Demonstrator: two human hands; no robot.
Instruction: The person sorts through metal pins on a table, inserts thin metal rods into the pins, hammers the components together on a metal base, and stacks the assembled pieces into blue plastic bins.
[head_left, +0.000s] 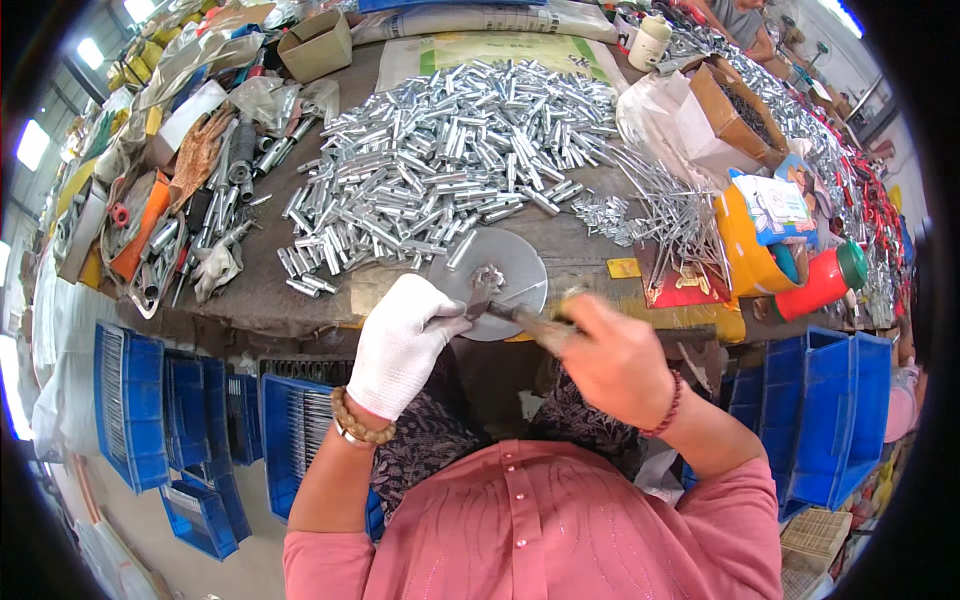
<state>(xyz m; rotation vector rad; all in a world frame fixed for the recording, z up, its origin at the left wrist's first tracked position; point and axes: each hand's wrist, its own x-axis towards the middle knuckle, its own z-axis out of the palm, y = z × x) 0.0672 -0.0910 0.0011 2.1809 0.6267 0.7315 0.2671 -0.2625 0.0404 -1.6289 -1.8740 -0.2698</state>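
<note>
My right hand [620, 360], bare, grips the handle of a small hammer [530, 322]; the hand and handle are smeared by motion. The dark hammer head lies over a round grey metal plate [520, 262] at the bench's front edge. In a white glove, my left hand [400, 345] has its fingers pinched together beside the hammer head; what they hold is hidden. A short silver metal tube [462, 250] and a few small metal bits [488, 274] rest on the plate. Just beyond it spreads a large heap of silver metal tubes [440, 160].
Thin metal rods [680, 215] and small metal pieces [604, 216] lie right of the heap. Farther right are a cardboard box [725, 115] and a red bottle [815, 285]. Tools and an orange-brown glove [200, 155] crowd the left. Blue bins [810, 410] flank my legs. Another person [745, 25] sits far right.
</note>
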